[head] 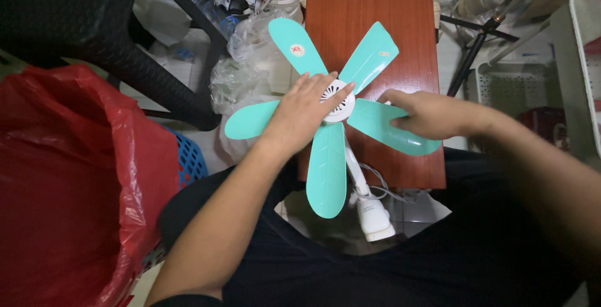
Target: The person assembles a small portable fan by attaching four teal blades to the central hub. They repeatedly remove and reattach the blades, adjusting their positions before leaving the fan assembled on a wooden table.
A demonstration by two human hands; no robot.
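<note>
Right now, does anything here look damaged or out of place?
Nothing looks broken. The fan lies flat on the small wooden table, its blades hanging over the edge. The left hand covers the hub; the right hand rests on one blade.

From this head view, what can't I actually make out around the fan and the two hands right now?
- Fan hub: mostly covered by the left hand.
- Right blade: its inner part lies under the right hand; the grip cannot be told.
- White stem: its upper end is hidden behind a blade.
- Wooden stool: its legs are out of sight below the top.
- Red bag: cut off by the left edge.
</note>
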